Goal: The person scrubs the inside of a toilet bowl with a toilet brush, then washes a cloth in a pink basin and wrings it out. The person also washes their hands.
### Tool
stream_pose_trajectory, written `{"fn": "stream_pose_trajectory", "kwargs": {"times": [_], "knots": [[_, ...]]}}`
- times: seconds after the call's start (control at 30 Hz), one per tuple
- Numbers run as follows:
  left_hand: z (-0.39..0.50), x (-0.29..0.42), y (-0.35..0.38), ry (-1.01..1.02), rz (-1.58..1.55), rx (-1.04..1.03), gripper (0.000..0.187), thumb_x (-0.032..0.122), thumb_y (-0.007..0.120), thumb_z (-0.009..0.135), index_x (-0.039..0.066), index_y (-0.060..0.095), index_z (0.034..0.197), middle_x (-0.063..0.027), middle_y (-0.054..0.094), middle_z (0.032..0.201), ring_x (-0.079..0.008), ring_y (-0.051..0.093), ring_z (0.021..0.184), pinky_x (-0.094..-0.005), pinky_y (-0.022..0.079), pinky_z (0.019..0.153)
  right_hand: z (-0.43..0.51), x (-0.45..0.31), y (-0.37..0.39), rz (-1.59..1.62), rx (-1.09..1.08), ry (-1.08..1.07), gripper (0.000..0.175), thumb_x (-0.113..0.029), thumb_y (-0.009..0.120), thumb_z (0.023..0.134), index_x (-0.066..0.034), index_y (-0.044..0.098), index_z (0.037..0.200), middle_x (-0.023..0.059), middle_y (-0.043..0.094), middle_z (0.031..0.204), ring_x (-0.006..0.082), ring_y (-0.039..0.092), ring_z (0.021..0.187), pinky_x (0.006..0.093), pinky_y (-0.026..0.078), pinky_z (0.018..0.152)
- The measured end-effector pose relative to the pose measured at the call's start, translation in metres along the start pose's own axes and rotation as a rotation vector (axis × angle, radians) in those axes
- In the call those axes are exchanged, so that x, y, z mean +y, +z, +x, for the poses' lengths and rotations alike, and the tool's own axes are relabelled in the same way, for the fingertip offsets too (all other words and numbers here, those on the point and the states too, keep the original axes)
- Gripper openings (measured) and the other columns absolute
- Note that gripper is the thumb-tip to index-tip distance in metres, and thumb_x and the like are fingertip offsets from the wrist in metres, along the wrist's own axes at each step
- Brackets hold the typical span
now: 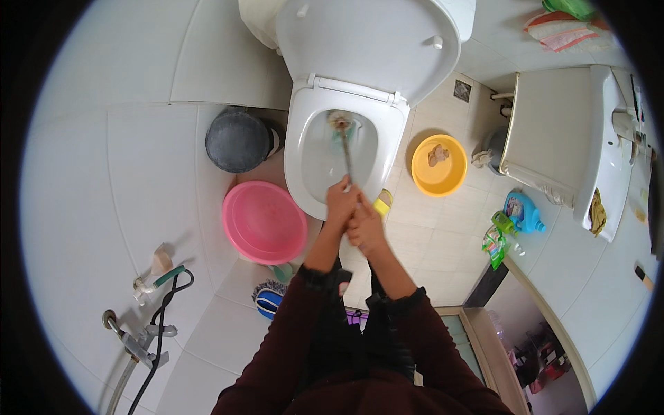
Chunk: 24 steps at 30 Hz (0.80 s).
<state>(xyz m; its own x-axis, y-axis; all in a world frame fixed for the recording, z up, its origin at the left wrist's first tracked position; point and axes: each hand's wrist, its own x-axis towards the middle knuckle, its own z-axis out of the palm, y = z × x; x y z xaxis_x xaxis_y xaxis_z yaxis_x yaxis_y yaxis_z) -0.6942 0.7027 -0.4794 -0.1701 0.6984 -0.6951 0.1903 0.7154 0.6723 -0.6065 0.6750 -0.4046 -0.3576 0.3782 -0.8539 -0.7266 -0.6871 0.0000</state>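
Observation:
Both my hands grip the handle of a toilet brush [347, 155]. My left hand [341, 202] is wrapped round it slightly farther forward, and my right hand [367, 228] closes on it just behind and to the right. The brush head [340, 120] is down inside the white toilet bowl [316, 161], near the back, with a greenish patch beside it. The toilet seat [296, 171] lies flat on the bowl, while the lid [363, 41] is raised. My fingers hide the near end of the handle.
A pink basin [264, 223] and a dark bin [237, 141] stand left of the toilet. To the right is a yellow basin [441, 179] holding a cloth [438, 154]. A blue bottle [524, 211] stands below the sink [607, 171]. A yellow slipper [383, 203] shows beside the bowl.

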Motion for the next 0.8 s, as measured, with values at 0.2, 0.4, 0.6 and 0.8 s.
{"fn": "stream_pose_trajectory", "kwargs": {"times": [0.2,0.4,0.6,0.8], "knots": [[-0.024,-0.015,0.054,0.061,0.247,0.033,0.04,0.025,0.054,0.078,-0.001,0.055,0.109,-0.024,0.06,0.076,-0.0348,0.061,0.072,-0.039,0.046,0.066,-0.019,-0.012,-0.035,-0.248,0.158,-0.104,0.037,-0.019,0.041,0.093,-0.0218,0.037,0.13,-0.0045,0.035,0.053,0.004,0.03,0.035,0.0165,0.023,0.029],[0.007,-0.039,-0.002,-0.058,-0.01,0.144,0.042,0.02,0.055,0.078,-0.003,0.054,0.113,-0.0215,0.062,0.078,-0.0246,0.062,0.069,-0.0323,0.047,0.064,0.025,0.013,-0.009,-0.493,-0.011,-0.08,0.038,-0.022,0.039,0.093,-0.0241,0.033,0.131,-0.0045,0.031,0.052,0.0074,0.032,0.035,0.0219,0.027,0.03],[-0.027,-0.075,-0.004,-0.291,-0.155,0.012,0.044,0.023,0.055,0.081,0.001,0.049,0.118,-0.0104,0.061,0.077,-0.02,0.059,0.066,-0.0319,0.049,0.061,0.009,0.032,-0.031,-0.903,0.143,0.01,0.047,-0.015,0.036,0.091,-0.0232,0.027,0.136,-0.0019,0.038,0.054,0.0078,0.036,0.036,0.023,0.033,0.031],[-0.041,-0.139,-0.013,-0.87,-0.823,-0.061,0.04,0.031,0.055,0.083,0.01,0.042,0.114,-0.0126,0.054,0.09,-0.0298,0.057,0.076,-0.0442,0.052,0.067,-0.065,0.018,-0.063,-1.053,0.234,-0.015,0.052,-0.012,0.038,0.088,-0.0176,0.025,0.138,-0.0012,0.038,0.055,0.0068,0.035,0.036,0.0217,0.033,0.032]]}}
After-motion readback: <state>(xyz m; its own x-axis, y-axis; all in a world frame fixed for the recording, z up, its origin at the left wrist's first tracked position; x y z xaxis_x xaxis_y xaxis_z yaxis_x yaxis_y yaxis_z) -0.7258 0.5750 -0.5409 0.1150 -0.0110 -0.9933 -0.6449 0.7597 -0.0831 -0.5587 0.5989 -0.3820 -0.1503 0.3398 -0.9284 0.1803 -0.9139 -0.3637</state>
